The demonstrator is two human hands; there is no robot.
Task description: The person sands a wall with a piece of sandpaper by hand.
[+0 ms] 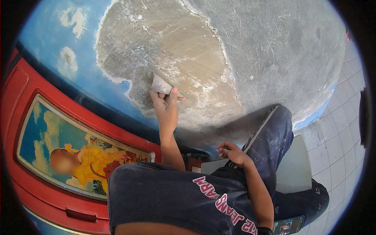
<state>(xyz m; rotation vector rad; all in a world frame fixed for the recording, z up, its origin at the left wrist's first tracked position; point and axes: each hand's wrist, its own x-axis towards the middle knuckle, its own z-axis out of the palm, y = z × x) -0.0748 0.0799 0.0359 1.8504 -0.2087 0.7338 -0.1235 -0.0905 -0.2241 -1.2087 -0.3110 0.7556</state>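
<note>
My left hand (166, 107) pinches a curled, greyish sheet (159, 85) that looks like sandpaper, dusty on its face. The sheet lies against the wall (192, 51), over a rough brown and grey patch with a ragged white edge. My right hand (233, 154) rests near my raised knee, fingers loosely bent and a little apart, with nothing visible in it.
Blue paint (47, 29) with white cloud shapes borders the patch. On the left stands a red cabinet (43, 84) with a picture panel (92, 156). White floor tiles (338, 129) lie to the right. A phone (288, 226) is beside my leg.
</note>
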